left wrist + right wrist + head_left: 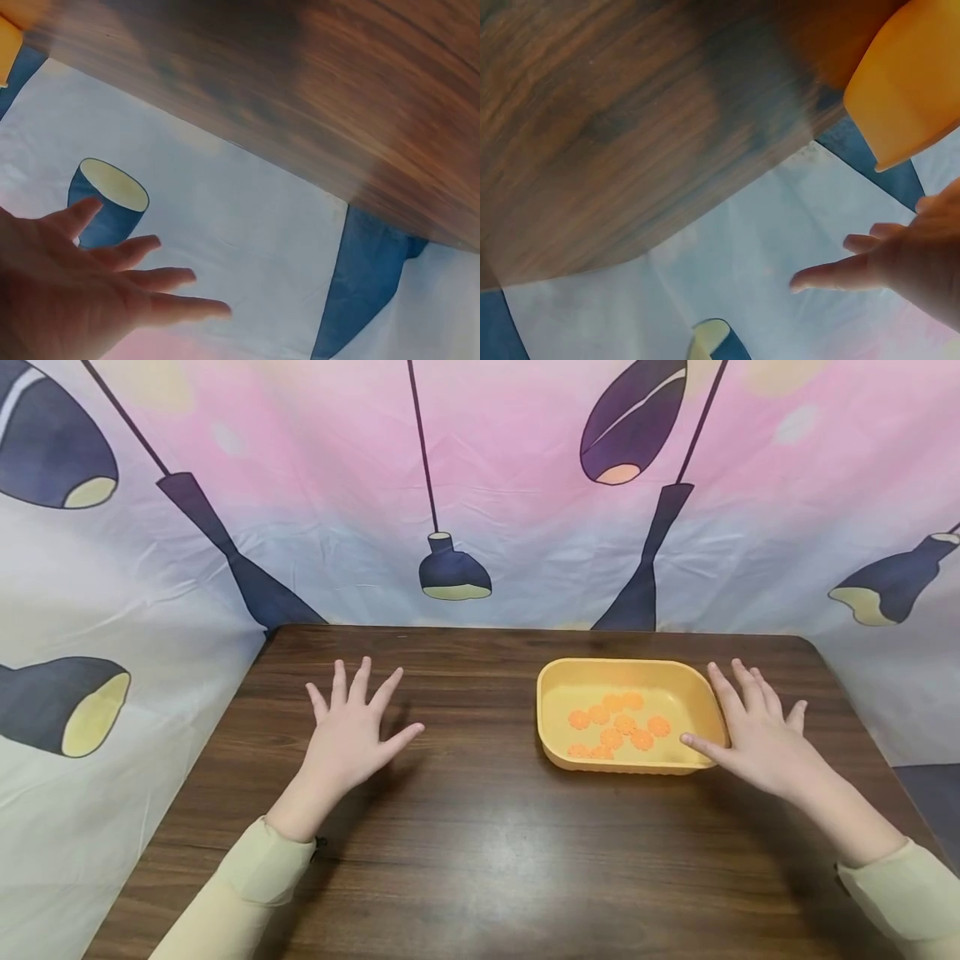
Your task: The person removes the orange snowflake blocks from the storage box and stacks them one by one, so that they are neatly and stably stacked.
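Note:
My left hand (347, 739) hovers over the left part of the table with its fingers spread wide, holding nothing. At the right end of a yellow plastic basin (632, 766) is my right hand (768, 739), fingers straight and spread. Its thumb overlaps the basin's near right corner in the head view. Several orange flower-shaped slices (625, 724) lie scattered on the basin's floor, mostly left of its middle. In the left wrist view the left hand (90, 289) shows straight, parted fingers. The right wrist view has the right hand (900, 259) beside the basin's outer wall (907, 82).
The dark brown wooden table (480, 852) has rounded far corners. Behind its back edge hangs a cloth backdrop (517, 502) printed with dark lamps. Pale green cuffs (268, 860) cover both wrists.

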The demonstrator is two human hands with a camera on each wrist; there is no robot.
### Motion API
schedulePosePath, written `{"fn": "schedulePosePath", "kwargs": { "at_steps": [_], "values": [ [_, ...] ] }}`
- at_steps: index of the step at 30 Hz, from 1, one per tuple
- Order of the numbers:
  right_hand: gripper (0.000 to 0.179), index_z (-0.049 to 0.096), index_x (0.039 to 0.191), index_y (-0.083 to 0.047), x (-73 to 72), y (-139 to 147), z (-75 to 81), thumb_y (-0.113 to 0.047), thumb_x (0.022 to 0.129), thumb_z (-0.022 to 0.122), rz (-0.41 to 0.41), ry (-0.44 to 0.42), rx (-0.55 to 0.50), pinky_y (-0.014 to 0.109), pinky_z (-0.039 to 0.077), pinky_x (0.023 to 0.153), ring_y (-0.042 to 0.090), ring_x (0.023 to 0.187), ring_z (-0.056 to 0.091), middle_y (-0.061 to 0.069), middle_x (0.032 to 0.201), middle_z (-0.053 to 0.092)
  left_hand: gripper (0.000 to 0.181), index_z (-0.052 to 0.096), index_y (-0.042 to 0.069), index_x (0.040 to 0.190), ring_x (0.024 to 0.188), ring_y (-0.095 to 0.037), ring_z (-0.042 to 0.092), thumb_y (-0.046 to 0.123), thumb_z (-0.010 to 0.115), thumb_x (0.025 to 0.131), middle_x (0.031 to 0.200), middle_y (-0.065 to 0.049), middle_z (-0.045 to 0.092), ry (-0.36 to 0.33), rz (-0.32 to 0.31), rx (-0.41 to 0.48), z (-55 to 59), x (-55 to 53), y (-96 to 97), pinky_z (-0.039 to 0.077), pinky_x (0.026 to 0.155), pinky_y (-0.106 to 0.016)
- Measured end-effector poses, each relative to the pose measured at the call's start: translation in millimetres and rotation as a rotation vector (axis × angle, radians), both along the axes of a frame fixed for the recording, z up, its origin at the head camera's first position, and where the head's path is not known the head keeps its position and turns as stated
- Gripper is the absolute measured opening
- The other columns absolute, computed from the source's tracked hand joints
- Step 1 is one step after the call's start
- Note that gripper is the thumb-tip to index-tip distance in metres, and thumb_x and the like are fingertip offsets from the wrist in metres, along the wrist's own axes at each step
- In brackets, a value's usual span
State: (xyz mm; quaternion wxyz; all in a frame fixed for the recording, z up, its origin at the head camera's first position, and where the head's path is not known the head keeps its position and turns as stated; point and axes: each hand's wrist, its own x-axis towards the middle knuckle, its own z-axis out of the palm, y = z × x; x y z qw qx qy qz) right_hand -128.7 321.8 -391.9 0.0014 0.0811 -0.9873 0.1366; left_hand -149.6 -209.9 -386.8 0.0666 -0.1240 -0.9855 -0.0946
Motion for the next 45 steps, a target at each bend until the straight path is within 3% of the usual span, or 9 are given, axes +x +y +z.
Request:
{"fn": "schedulePosePath", "kwargs": {
  "at_steps": [6,18,22,24,26,28,35,41,45],
  "values": [
    [0.103,0.009,0.171,-0.007,-3.0,5.5,-6.2,-0.046,0.098,0.071,0.024,0.095,-0.118,0.090,0.015,0.113,0.064,0.152,0.020,0.037,0.170,0.015,0.079,0.046,0.012,0.161,0.159,-0.053,0.024,0.056,0.066,0.099,0.168,-0.029,0.034,0.065,-0.066,0.085,-1.1,-7.4,17.1,0.019,0.127,-0.075],
    [0.083,0.012,0.167,0.004,-9.5,14.1,-19.1,-0.026,0.106,0.061,0.004,0.029,-0.499,0.081,0.021,0.118,0.062,0.151,0.022,0.042,0.164,0.021,0.056,0.060,0.005,0.146,0.141,-0.041,0.054,0.031,0.076,0.099,0.151,-0.021,0.057,0.165,-0.264,0.230,1.4,-23.7,72.4,0.044,0.120,-0.056],
    [0.078,0.014,0.167,0.004,-9.8,12.7,-22.2,-0.020,0.108,0.059,-0.015,-0.021,-0.614,0.038,0.024,0.134,0.061,0.151,0.023,0.041,0.164,0.024,0.051,0.065,0.005,0.140,0.137,-0.038,0.057,0.025,0.079,0.096,0.145,-0.018,0.062,0.169,-0.314,0.269,1.9,-28.1,91.2,0.047,0.119,-0.053],
    [0.077,0.013,0.167,0.004,-9.7,11.7,-23.7,-0.019,0.108,0.058,-0.022,-0.054,-0.658,0.009,0.027,0.120,0.061,0.149,0.026,0.041,0.164,0.025,0.048,0.066,0.006,0.137,0.135,-0.036,0.059,0.023,0.080,0.095,0.143,-0.016,0.063,0.162,-0.347,0.297,2.4,-29.8,100.8,0.048,0.118,-0.050],
    [0.076,0.011,0.167,0.003,-9.2,10.5,-25.1,-0.020,0.110,0.056,-0.032,-0.094,-0.689,-0.002,0.032,0.099,0.060,0.146,0.031,0.041,0.164,0.025,0.044,0.068,0.007,0.135,0.133,-0.034,0.060,0.020,0.080,0.094,0.140,-0.014,0.065,0.146,-0.380,0.335,2.7,-31.6,110.3,0.048,0.117,-0.047],
    [0.075,0.010,0.167,0.004,-8.6,8.9,-26.8,-0.020,0.111,0.054,-0.039,-0.139,-0.732,-0.003,0.035,0.089,0.050,0.145,0.036,0.040,0.164,0.024,0.041,0.070,0.008,0.132,0.131,-0.031,0.061,0.017,0.081,0.094,0.137,-0.012,0.067,0.129,-0.410,0.375,3.0,-33.2,119.3,0.049,0.116,-0.045],
    [0.077,-0.001,0.167,0.004,-10.2,9.5,-38.2,-0.018,0.113,0.049,-0.078,-0.265,-1.019,0.002,0.043,0.091,-0.002,0.131,0.039,0.030,0.167,0.016,0.037,0.072,0.008,0.130,0.129,-0.026,0.063,0.012,0.081,0.094,0.131,-0.008,0.070,0.026,-0.498,0.463,4.8,-39.9,146.3,0.050,0.116,-0.040],
    [0.061,0.018,0.165,-0.006,-8.3,20.0,-49.4,-0.011,0.112,0.047,-0.031,-0.308,-1.276,0.007,0.050,0.093,-0.011,0.119,0.054,-0.012,0.140,0.043,0.034,0.073,0.009,0.128,0.127,-0.022,0.066,0.011,0.081,0.095,0.130,-0.005,0.073,-0.084,-0.602,0.467,4.6,-51.1,164.4,0.051,0.114,-0.036],
    [0.041,0.038,0.149,-0.024,-7.6,23.9,-53.3,-0.007,0.112,0.046,0.017,-0.334,-1.355,0.008,0.050,0.095,-0.010,0.122,0.056,-0.019,0.138,0.046,0.035,0.073,0.009,0.128,0.123,-0.020,0.067,0.011,0.081,0.095,0.129,-0.004,0.074,-0.183,-0.668,0.441,3.9,-59.8,174.0,0.052,0.111,-0.033]
  ]
}}
